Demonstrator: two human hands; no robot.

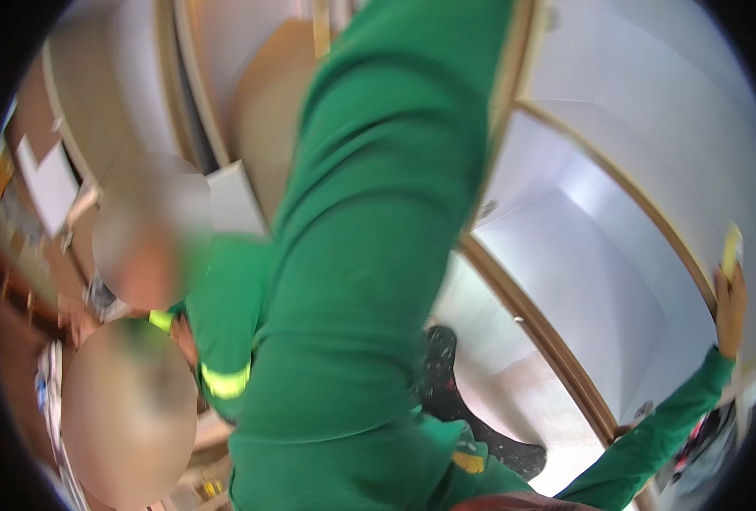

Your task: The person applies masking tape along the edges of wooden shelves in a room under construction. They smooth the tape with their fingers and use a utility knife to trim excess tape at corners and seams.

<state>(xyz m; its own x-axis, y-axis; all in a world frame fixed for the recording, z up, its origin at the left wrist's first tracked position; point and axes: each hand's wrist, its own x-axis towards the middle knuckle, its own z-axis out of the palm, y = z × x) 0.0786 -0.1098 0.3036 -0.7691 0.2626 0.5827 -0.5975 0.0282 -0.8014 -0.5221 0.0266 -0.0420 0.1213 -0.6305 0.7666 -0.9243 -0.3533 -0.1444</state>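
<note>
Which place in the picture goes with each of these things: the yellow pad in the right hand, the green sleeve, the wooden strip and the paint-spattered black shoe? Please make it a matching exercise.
Things:
1. yellow pad
2. green sleeve
3. wooden strip
4. black shoe

Places:
A. low in the middle, on the pale floor
B. far right, held up against the white panel by the right hand
C. running slantwise between the white panels
D. filling the middle of the view from top to bottom

Pairs: 1-B, 2-D, 3-C, 4-A
</note>
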